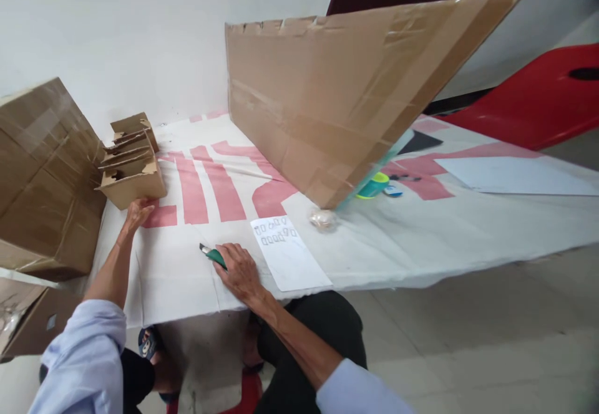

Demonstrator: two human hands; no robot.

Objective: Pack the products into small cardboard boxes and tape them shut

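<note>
My right hand (241, 272) rests on the white cloth near the table's front edge, fingers closed round a green utility knife (213, 254) whose tip points left. My left hand (136, 212) reaches forward to the left, fingers against the lower front of a small cut cardboard box (133, 171) holding several cardboard dividers. A white paper sheet (290, 255) with small drawn shapes lies just right of my right hand.
A big flat cardboard panel (337, 96) leans up over the table's middle. A large taped carton (44, 177) stands at the left. A roll of clear tape (322, 219), a teal-and-yellow object (374, 185) and another white sheet (510, 176) lie on the red-and-white table cover (421, 233). A red chair (528, 102) is at the right.
</note>
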